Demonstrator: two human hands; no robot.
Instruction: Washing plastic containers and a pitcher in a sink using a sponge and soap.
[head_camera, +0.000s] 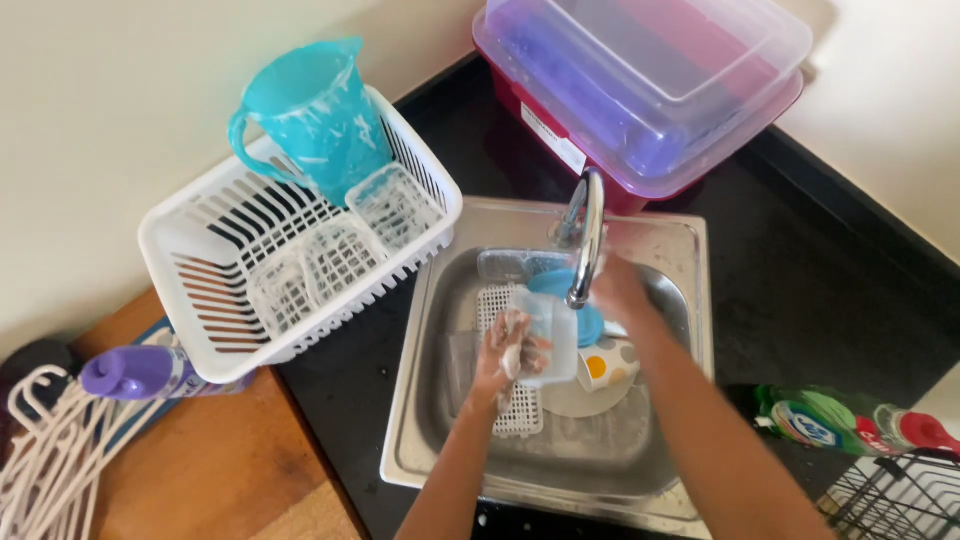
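Observation:
Over the steel sink (420, 400), my left hand (505, 350), covered in suds, grips a clear plastic container (552, 335) under the curved tap (588, 240). My right hand (622, 292) reaches past the tap and touches the far side of the same container; its fingers are blurred. Below them in the basin lie a blue lid or bowl (592, 322), a white cup with coloured dots (608, 365), a white perforated mat (520, 410) and a plate.
A white dish rack (200, 260) on the left holds a soapy teal jug (320, 120) and clear containers. A clear lidded storage box (650, 70) stands behind the sink. A green bottle (830, 420) lies right; a purple-capped bottle (140, 372) and white hangers (50, 450) lie left.

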